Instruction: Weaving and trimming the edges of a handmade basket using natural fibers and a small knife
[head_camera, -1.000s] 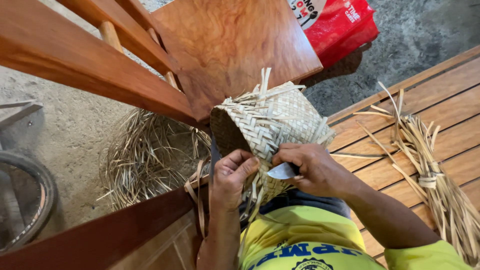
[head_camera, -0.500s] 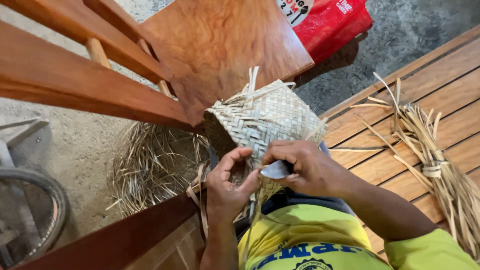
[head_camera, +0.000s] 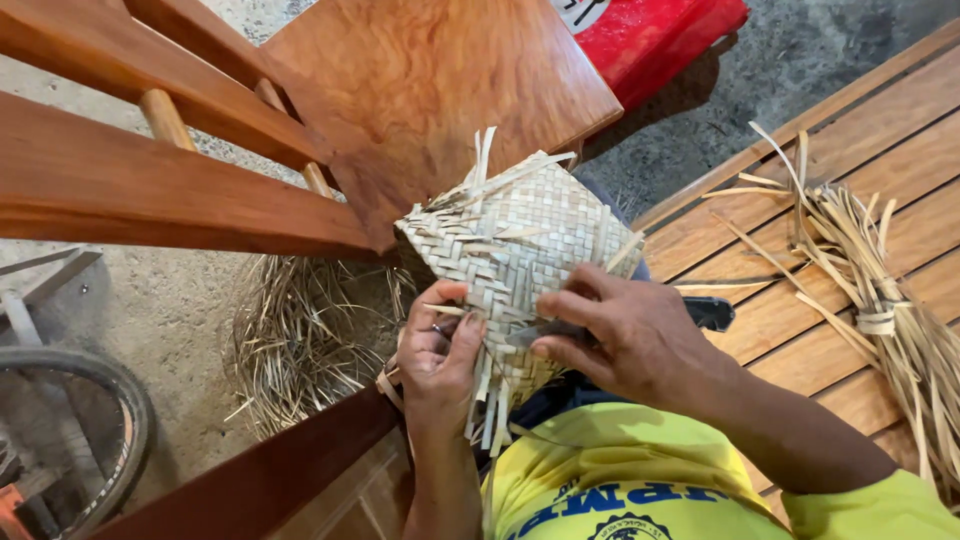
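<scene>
Woven piece: pale, square straw-strip mat (head_camera: 515, 245), loose ends hanging, held up between both hands over the lap.
Left hand (head_camera: 440, 360): palm up, grip pinching the mat's lower left edge.
Right hand (head_camera: 625, 340): fingers curled, grip pressed around a dark-handled knife (head_camera: 700, 312) against the weave.
Far right: tied bundle of dry straw strips (head_camera: 880, 290) on the slatted wooden table (head_camera: 760, 250).

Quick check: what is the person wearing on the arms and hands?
Both forearms are bare. No gloves on the left hand or right hand. A ring sits on a left finger. A short yellow sleeve covers the right upper arm.
</scene>
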